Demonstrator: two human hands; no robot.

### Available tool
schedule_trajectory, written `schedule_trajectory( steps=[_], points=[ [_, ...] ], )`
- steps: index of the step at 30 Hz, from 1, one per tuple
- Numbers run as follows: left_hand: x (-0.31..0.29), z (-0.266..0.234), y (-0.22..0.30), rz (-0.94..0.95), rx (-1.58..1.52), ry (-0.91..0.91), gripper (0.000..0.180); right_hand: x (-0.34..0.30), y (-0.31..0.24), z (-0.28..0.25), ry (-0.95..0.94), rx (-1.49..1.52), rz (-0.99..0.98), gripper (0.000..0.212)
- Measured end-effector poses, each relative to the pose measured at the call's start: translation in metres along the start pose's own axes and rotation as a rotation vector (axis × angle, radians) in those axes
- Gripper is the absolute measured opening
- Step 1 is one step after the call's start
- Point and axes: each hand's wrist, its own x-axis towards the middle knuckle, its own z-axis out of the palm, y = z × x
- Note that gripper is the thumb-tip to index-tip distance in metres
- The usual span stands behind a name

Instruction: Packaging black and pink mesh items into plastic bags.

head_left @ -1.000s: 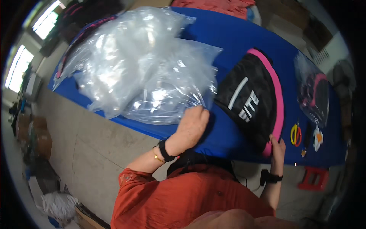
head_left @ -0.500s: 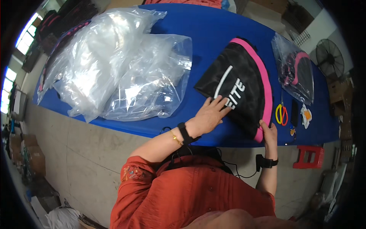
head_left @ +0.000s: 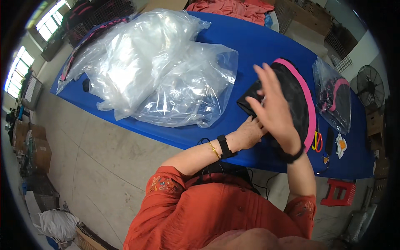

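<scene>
In the head view, a black cloth (head_left: pixel 298 100) with a pink edge lies on the blue table (head_left: pixel 258 37), with clear bags (head_left: pixel 150 71) to its left. The left hand (head_left: pixel 249 135) is at the cloth's near side, but I cannot tell if it grips; the right hand (head_left: pixel 275 110) is spread over the cloth, holding nothing.

At the right end of the blue-covered table (head_left: pixel 264 35) lay scissors (head_left: pixel 317 141) with yellow and red handles, and right of them a white-and-orange egg-shaped item (head_left: pixel 341 145). Coral-red cloth (head_left: pixel 233 9) was heaped beyond the table's far edge. A black caged fan (head_left: pixel 370 87) stood past its right end, a red plastic stool (head_left: pixel 339 193) by its near edge, cardboard boxes (head_left: pixel 40 152) left of it.
</scene>
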Motion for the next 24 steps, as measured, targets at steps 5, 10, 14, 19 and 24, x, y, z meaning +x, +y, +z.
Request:
schedule_trajectory(
  steps=[5,10,14,19,24],
  points=[
    [-0.024,-0.029,0.001,0.046,-0.145,0.024,0.046,0.058,0.001,0.069,-0.054,-0.113,-0.272,0.083],
    [-0.103,-0.174,0.016,-0.115,-0.293,0.243,0.018,0.087,0.039,0.111,-0.119,-0.126,-0.229,0.084],
    [-0.137,-0.243,-0.088,-0.335,0.382,0.609,0.027,0.097,0.056,0.124,-0.068,-0.085,-0.229,0.071],
    [-0.159,-0.243,-0.201,-0.472,0.786,0.134,0.063,0.084,0.06,0.131,-0.061,-0.051,-0.343,0.023],
    [-0.154,-0.239,-0.242,-0.581,0.855,0.031,0.085,0.07,0.056,0.117,-0.055,-0.033,-0.318,0.019]
  ],
)
